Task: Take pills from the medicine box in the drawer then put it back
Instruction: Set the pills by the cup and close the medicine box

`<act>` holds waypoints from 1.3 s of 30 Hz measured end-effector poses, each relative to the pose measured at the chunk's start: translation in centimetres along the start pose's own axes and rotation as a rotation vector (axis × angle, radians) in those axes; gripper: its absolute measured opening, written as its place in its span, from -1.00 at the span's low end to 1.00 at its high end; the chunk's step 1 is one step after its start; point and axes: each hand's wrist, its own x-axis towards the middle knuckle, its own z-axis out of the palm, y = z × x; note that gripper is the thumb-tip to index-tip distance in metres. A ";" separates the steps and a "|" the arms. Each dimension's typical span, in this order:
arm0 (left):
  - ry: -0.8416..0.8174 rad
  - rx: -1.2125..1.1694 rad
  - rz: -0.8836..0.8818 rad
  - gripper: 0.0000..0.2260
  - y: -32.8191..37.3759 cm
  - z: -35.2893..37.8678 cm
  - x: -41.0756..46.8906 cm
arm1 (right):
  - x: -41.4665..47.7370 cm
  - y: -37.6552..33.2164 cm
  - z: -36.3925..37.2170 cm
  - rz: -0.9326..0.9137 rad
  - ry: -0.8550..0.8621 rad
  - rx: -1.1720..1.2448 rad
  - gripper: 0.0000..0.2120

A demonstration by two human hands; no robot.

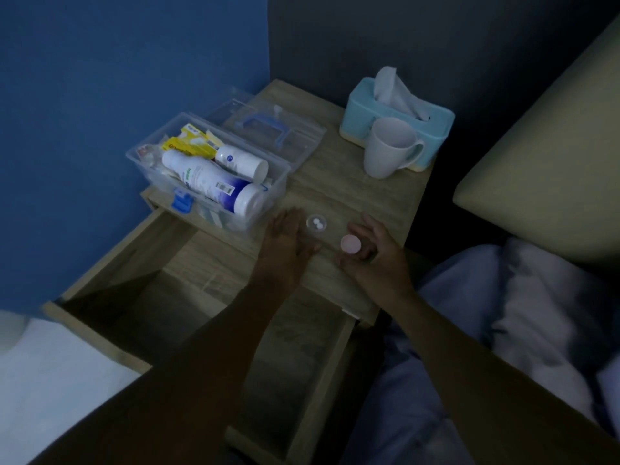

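The clear plastic medicine box (268, 182) stands open on the left of the nightstand top (362, 199), full of white bottles and yellow packets. Its clear lid with a blue handle (268, 125) lies behind it. A small clear cup (316, 224) holding two white pills sits near the front edge. My left hand (285, 239) lies flat and open just left of the cup, fingers apart. My right hand (372, 250) is shut on a small bottle with a pink cap (351, 244), right of the cup. The wooden drawer (110, 263) below is pulled out.
A white mug (389, 149) and a light blue tissue box (399, 112) stand at the back right of the nightstand. A blue wall is on the left, a bed with a pillow and bedding on the right.
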 end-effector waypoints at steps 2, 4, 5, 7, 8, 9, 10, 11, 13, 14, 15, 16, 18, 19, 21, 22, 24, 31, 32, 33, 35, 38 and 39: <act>0.010 0.134 0.043 -0.50 -0.1 -0.1 -1.5 | 0.0 -0.1 0.1 0.018 0.022 0.003 -0.14; -0.014 0.258 0.038 -0.50 -0.1 -0.2 -2.9 | -0.1 -0.4 0.0 0.054 0.058 0.011 -0.18; -0.033 0.318 0.033 -0.49 -0.1 -0.2 -3.4 | -0.2 -0.5 0.0 0.072 0.076 0.009 -0.24; -0.063 0.404 0.021 -0.48 0.0 -0.4 -4.4 | -0.4 -0.6 0.1 0.106 0.118 0.005 -0.36; -0.079 0.429 0.009 -0.48 0.2 -0.5 -4.8 | -0.5 -0.7 0.1 0.120 0.142 0.005 -0.43; -0.095 0.443 -0.001 -0.47 0.4 -0.7 -5.0 | -0.6 -0.7 0.0 0.123 0.170 -0.001 -0.49; -0.117 0.456 -0.009 -0.46 0.6 -0.9 -5.1 | -0.7 -0.9 -0.2 0.111 0.199 -0.014 -0.55; -0.146 0.476 -0.016 -0.46 0.7 -1.1 -5.1 | -0.8 -1.2 -0.4 0.085 0.228 -0.033 -0.60; -0.214 0.527 -0.014 -0.43 1.0 -1.5 -4.7 | -0.2 -2.0 -1.2 0.005 0.284 -0.081 -0.68; -0.244 0.539 -0.010 -0.41 1.1 -1.6 -4.5 | 0.4 -2.6 -1.7 -0.046 0.302 -0.118 -0.71; -0.267 0.542 -0.008 -0.40 1.1 -1.8 -4.3 | 1.3 -3.2 -2.2 -0.093 0.308 -0.166 -0.74; -0.281 0.541 -0.005 -0.39 1.1 -1.9 -4.2 | 2.3 -3.9 -2.7 -0.128 0.304 -0.218 -0.75; -0.291 0.542 0.003 -0.37 1.0 -2.0 -4.2 | 4.5 -5.4 -3.6 -0.201 0.280 -0.306 -0.68; -0.291 0.542 0.007 -0.37 0.8 -1.9 -4.1 | 5.6 -6.1 -4.1 -0.238 0.267 -0.332 -0.61; -0.277 0.542 0.015 -0.36 0.3 -1.6 -4.0 | 7.5 -7.4 -4.9 -0.284 0.259 -0.372 -0.48; -0.267 0.547 0.020 -0.36 0.1 -1.4 -4.0 | 8.5 -7.9 -5.3 -0.302 0.261 -0.403 -0.44; -0.250 0.555 0.025 -0.35 -0.2 -1.0 -3.9 | 10.6 -8.4 -6.1 -0.298 0.241 -0.460 -0.33; -0.228 0.542 0.054 -0.35 -0.9 -0.4 -3.6 | 16.2 -7.8 -8.2 -0.086 0.030 -0.920 0.23; -0.224 0.539 0.055 -0.35 -1.0 -0.3 -3.7 | 16.6 -7.6 -8.4 -0.067 0.013 -0.959 0.24; -0.223 0.537 0.055 -0.35 -1.0 -0.3 -3.8 | 16.9 -7.4 -8.5 -0.055 -0.001 -0.982 0.23; -0.221 0.541 0.065 -0.36 -1.0 -0.3 -4.0 | 17.4 -7.0 -8.5 -0.074 -0.005 -0.978 0.17; -0.182 0.525 0.097 -0.39 -0.9 -0.5 -4.1 | 17.7 -6.7 -8.6 -0.126 0.044 -0.937 0.11; -0.178 0.529 0.099 -0.40 -0.8 -0.5 -4.1 | 17.6 -6.8 -8.6 -0.138 0.065 -0.935 0.10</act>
